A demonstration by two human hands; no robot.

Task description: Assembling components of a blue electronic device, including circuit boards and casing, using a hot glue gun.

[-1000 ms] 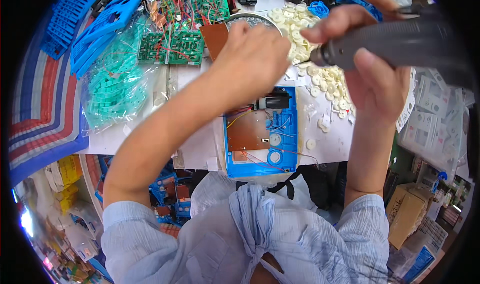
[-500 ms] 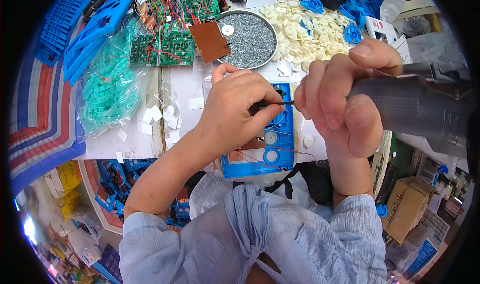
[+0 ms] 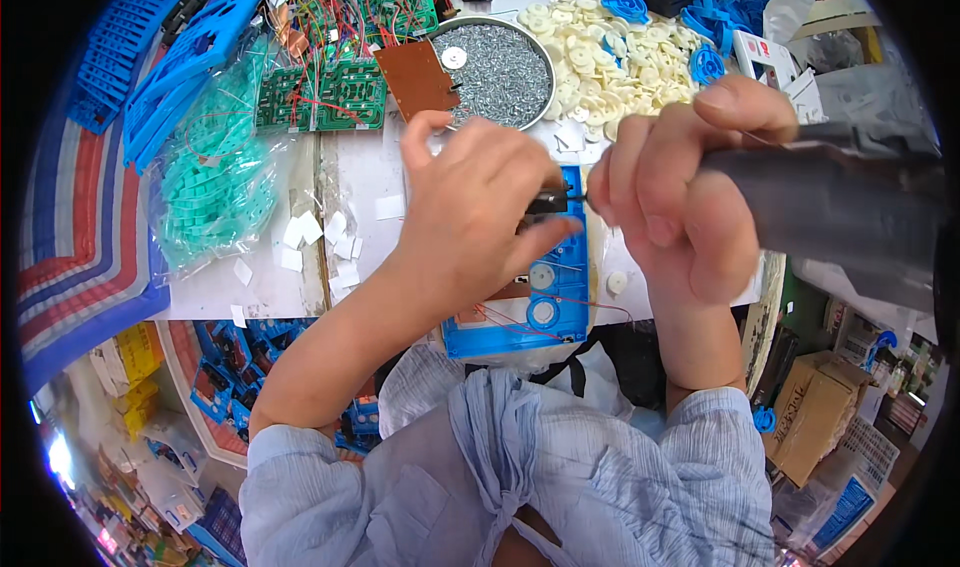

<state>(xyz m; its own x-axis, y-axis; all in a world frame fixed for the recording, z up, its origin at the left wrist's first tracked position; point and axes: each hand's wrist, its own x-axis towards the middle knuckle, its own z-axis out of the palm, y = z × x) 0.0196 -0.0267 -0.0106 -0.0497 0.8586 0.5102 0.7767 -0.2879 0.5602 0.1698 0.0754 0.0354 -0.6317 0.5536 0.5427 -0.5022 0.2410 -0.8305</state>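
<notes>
In my right hand [image 3: 690,182] is a dark grey electric screwdriver [image 3: 840,202], its fingers wrapped round the front of the body. The driver's thin dark bit points left, over the upper part of a blue plastic casing [image 3: 575,317]. My left hand [image 3: 475,202] hovers over that casing, thumb and fingers apart, slightly blurred. A black part [image 3: 548,203] shows between the thumb and forefinger, at the bit's end; whether the fingers touch it is unclear. Lower in the casing lie white round gears [image 3: 543,312], red wires and a brown board, partly hidden by my left hand.
Behind the casing stands a round tray [image 3: 552,77] of small metal screws with a brown board [image 3: 415,79] over its rim. Cream plastic gears [image 3: 620,62] are heaped beside it. Green circuit boards [image 3: 345,95], bagged turquoise parts [image 3: 220,192] and white paper pieces [image 3: 302,229] lie left.
My left thumb and forefinger have parted from their pinch near the bit, and that hand has shifted slightly up. The screwdriver has moved a little and its body is blurred.
</notes>
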